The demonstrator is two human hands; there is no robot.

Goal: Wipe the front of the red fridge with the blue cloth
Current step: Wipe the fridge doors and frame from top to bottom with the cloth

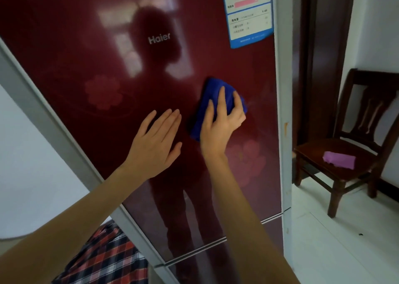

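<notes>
The red fridge [90, 52] fills most of the view, its glossy door printed with faint flowers and a silver brand name. My right hand [220, 128] presses a folded blue cloth [212, 96] flat against the door, right of centre. Fingers spread over the cloth's lower part; its upper corner shows above them. My left hand [156, 142] lies flat on the door just left of the cloth, fingers apart, holding nothing.
A blue and white energy label [248, 14] is stuck at the door's upper right. A grey fridge edge [282, 89] borders the door. To the right stands a dark wooden chair [349, 154] with a purple cloth [340, 159] on its seat. Checked fabric [103, 255] lies lower left.
</notes>
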